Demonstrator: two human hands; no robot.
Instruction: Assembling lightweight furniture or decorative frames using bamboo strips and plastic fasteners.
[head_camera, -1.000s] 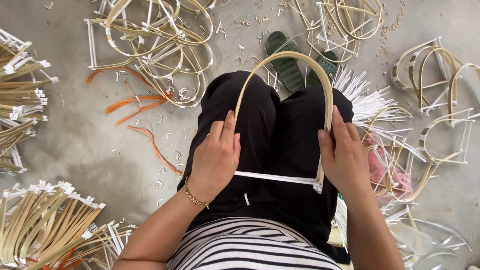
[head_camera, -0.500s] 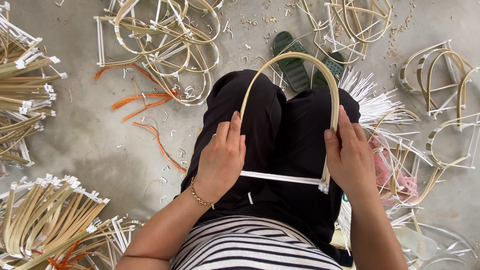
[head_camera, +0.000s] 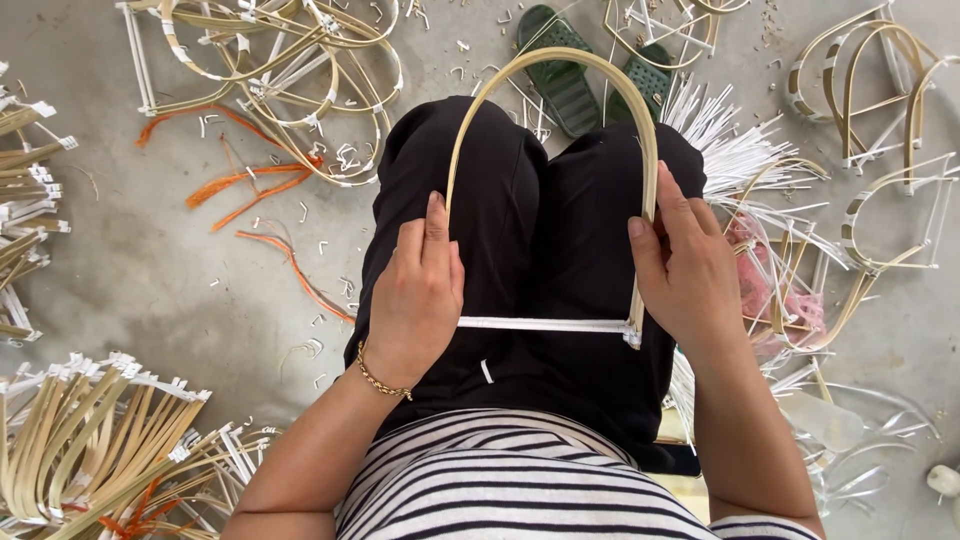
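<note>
Holding a bent arch (head_camera: 552, 62) of pale cane across the lap, its curve pointing far toward the green sandals (head_camera: 565, 60), its two ends near the body. Left hand (head_camera: 415, 300) wrapping the left leg of the arch, fingers closed over it and over the left end of the white strip (head_camera: 545, 324). Right hand (head_camera: 690, 270) pinching the right leg, thumb laid along the cane, the strip's right end meeting the arch just below the palm.

Changing little over the last second: hands keeping the same grips, the arch staying bent, the strip staying taut between the two ends; only the view drifting slightly. Reading as a hold that is settling the strip in place rather than a fresh move.

Lying around on the floor (head_camera: 150, 270): finished arches (head_camera: 880, 110) far right, more (head_camera: 280, 70) far left, orange scraps (head_camera: 250, 190), cane bundles (head_camera: 90, 440) near left.
</note>
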